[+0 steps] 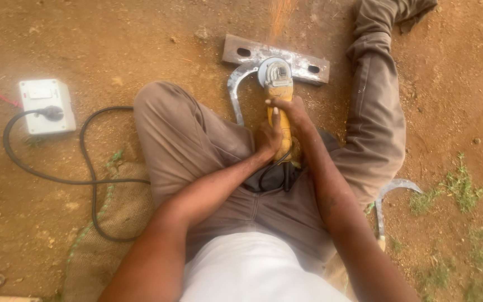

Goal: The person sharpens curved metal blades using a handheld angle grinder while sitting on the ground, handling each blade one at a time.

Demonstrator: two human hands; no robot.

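Hands first: your right hand (290, 109) is wrapped tight round the forward part of the yellow angle grinder (279, 103), fingers curled over its body just behind the grey guard. Your left hand (269, 140) closes on the rear of the same handle, right behind and touching the other hand. Both forearms reach forward from your lap and meet over your crossed legs, the left one slanting in from the lower left, the right one running nearly straight up from the lower right.

Ahead of your grip, the grinder's disc sits on a curved sickle blade (235, 89) that lies against a flat steel plate (308, 64) with slots, resting on the bare earth between your knees. Sparks (279, 14) fly away from the disc toward the top edge. The black cord (88, 168) loops from the grinder across the dirt to a white socket box (46, 105) at your left. A second sickle (389, 193) lies beside your right thigh.
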